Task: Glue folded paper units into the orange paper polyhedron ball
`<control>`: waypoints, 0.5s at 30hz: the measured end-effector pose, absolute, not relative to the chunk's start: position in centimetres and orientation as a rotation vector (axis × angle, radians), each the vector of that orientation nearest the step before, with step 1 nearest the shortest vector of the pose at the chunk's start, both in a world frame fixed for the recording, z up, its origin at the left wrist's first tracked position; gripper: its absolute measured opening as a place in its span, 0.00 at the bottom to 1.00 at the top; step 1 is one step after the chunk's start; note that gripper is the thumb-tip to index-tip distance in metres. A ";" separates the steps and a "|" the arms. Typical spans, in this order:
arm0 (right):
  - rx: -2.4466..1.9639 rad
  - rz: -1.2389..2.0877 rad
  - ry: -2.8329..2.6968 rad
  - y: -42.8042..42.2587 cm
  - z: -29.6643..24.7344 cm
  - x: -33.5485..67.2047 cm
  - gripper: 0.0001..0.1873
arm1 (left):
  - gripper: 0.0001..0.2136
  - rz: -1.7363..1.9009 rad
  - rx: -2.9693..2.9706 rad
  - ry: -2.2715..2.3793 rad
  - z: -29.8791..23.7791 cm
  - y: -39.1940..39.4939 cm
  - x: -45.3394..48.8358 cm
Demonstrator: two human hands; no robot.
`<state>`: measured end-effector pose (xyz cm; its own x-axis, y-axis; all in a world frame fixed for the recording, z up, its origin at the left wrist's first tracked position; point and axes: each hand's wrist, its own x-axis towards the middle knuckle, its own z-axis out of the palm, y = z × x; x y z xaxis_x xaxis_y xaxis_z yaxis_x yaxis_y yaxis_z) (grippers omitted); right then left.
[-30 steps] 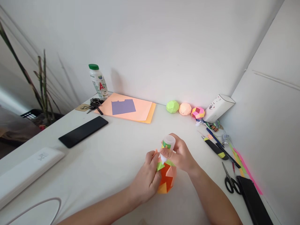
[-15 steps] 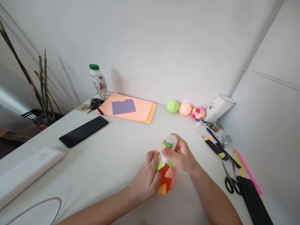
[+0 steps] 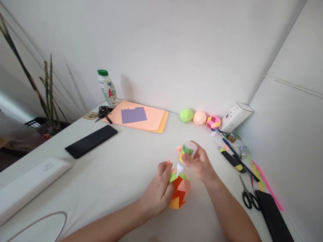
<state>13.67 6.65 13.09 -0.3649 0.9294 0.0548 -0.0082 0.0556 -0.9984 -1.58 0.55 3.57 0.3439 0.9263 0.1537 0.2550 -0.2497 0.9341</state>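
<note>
My left hand [image 3: 158,189] wraps around the left side of an orange, green and peach folded-paper ball [image 3: 180,190] resting on the white table [image 3: 118,168]. Just above it, my right hand [image 3: 199,162] grips a small clear glue bottle [image 3: 186,155] with a green label. The bottle is tipped nozzle-down, its white tip right at the top of the ball. A small peach paper piece peeks out by my right fingers.
Three finished paper balls [image 3: 199,117] sit by the back wall beside a white box [image 3: 234,116]. Scissors [image 3: 248,195], pens, a knife and paper strips lie at right. Peach sheets [image 3: 137,116], a phone [image 3: 91,141], keys and a drink bottle [image 3: 108,89] are at left.
My right hand has lifted and tilted the glue bottle a little to the right, so the nozzle is now more visible above the ball. The left hand and ball have stayed put.
</note>
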 end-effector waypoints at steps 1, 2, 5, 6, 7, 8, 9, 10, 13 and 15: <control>-0.976 1.439 -1.462 6.8 13.1 13.8 0.18 | 0.21 0.950 1.725 1.049 3.4 0.6 -1.6; -0.987 1.452 -1.409 7.0 13.0 13.9 0.19 | 0.22 0.952 1.733 1.039 3.2 0.6 -1.6; -1.029 1.539 -1.234 7.6 12.7 14.3 0.20 | 0.24 0.956 1.760 1.009 2.6 1.1 -1.8; -1.035 1.581 -1.184 7.8 12.5 14.4 0.21 | 0.25 0.959 1.767 0.996 2.4 1.3 -1.9; -1.032 1.628 -1.144 8.0 12.4 14.5 0.21 | 0.25 0.964 1.775 0.979 2.2 1.5 -2.0; -1.026 1.678 -1.110 8.1 12.2 14.6 0.22 | 0.25 0.960 1.781 0.964 2.1 1.8 -2.1; -1.020 1.729 -1.086 8.2 12.0 14.7 0.22 | 0.25 0.954 1.787 0.948 2.0 2.0 -2.2; -1.016 1.778 -1.077 8.3 11.9 14.8 0.22 | 0.24 0.948 1.792 0.930 2.0 2.2 -2.3; -1.016 1.897 -1.169 8.3 11.9 15.2 0.23 | 0.24 0.940 1.810 0.879 2.4 2.5 -2.6; -1.012 1.904 -1.351 8.2 12.2 15.5 0.26 | 0.26 0.949 1.825 0.866 2.9 2.4 -2.6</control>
<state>15.49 8.15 12.23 -0.5376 0.8068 -0.2451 -0.0352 -0.3118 -0.9495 -2.57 2.40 2.92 0.4649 0.8480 0.2546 0.1765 -0.3706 0.9119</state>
